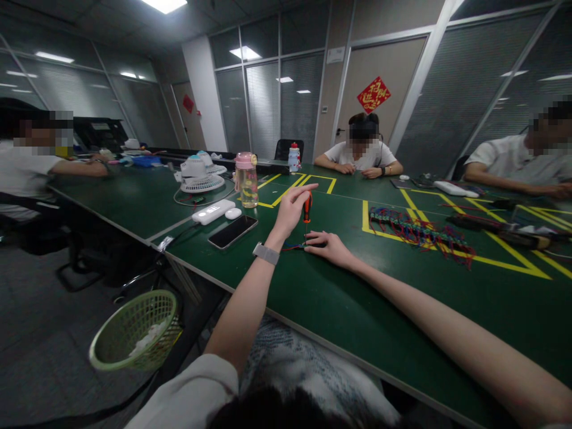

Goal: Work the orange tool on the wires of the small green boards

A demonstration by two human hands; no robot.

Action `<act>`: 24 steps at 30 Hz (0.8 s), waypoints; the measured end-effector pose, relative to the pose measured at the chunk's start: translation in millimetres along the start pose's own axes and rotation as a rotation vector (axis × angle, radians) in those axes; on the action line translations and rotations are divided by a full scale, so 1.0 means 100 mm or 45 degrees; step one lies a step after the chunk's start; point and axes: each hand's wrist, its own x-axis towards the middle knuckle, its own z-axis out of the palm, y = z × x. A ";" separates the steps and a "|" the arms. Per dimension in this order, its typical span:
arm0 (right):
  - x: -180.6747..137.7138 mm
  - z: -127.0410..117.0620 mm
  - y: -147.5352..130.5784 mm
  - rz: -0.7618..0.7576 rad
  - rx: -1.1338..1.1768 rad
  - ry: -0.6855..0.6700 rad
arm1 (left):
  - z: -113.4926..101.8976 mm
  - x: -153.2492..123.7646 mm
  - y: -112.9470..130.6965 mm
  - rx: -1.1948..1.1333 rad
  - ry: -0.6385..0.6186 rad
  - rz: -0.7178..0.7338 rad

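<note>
My left hand (292, 208) is raised over the green table (339, 298), its fingers closed round the red-and-black handle of a small screwdriver (307, 210) held upright, tip down. My right hand (325, 245) lies on the table just right of the tip, fingers pressed down on a small part with red and blue wires (292, 246). A grey watch is on my left wrist.
A heap of red, blue and green wired parts (417, 231) lies in a yellow-taped box to the right. A black phone (233, 231), white remote (213, 212), pink-lidded bottle (246, 179) and desk fans (196, 174) stand left. Three other people sit around. A green wastebasket (134, 330) is on the floor.
</note>
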 end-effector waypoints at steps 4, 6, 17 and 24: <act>0.00 0.00 0.00 -0.002 0.005 0.000 | 0.03 0.00 0.00 -0.222 -0.087 -0.108; 0.00 0.00 0.00 -0.003 0.003 -0.007 | 0.02 -0.01 0.01 -0.121 -0.050 -0.079; 0.00 -0.01 -0.01 0.000 -0.017 -0.015 | 0.03 -0.02 0.01 -0.168 -0.100 -0.137; 0.00 -0.01 -0.01 0.009 -0.005 -0.015 | 0.01 -0.01 0.02 -0.025 -0.029 -0.054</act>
